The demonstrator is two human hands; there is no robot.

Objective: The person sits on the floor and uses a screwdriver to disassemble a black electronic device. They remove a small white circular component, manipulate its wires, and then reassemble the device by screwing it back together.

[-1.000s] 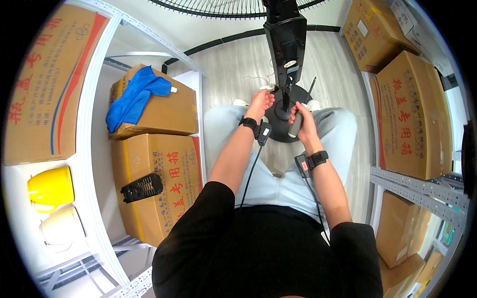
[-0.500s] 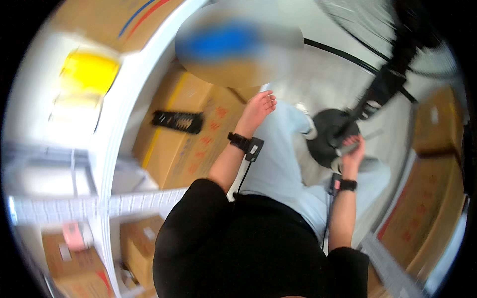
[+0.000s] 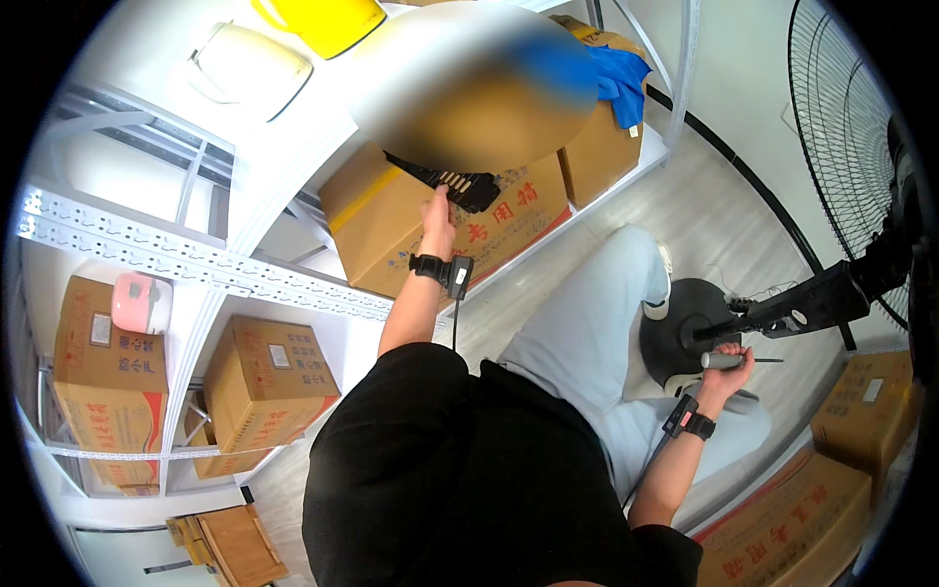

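Observation:
My left hand (image 3: 438,227) reaches up to a black slotted plastic piece (image 3: 473,193) lying on top of a cardboard box (image 3: 377,220). Its fingers close on the piece's near edge, and some fingertips are hidden. In my right hand (image 3: 734,375) is a screwdriver (image 3: 722,361), gripped by its grey handle, the thin dark shaft pointing right. Just behind that hand stands a black pedestal fan, with its round base (image 3: 682,328) on the floor between my feet and its pole (image 3: 812,311) leaning right.
The fan's wire grille (image 3: 851,137) rises at the far right. White metal shelving (image 3: 166,259) with boxes stands on the left, bearing a yellow kettle (image 3: 333,22), a cream kettle (image 3: 254,67) and a pink appliance (image 3: 142,301). Blue cloth (image 3: 622,80) drapes over a box. More boxes (image 3: 792,519) line the right.
My left hand has moved from above my thigh to the black plastic piece on the box. The right hand still holds the screwdriver. The whole view has swung toward the left shelving.

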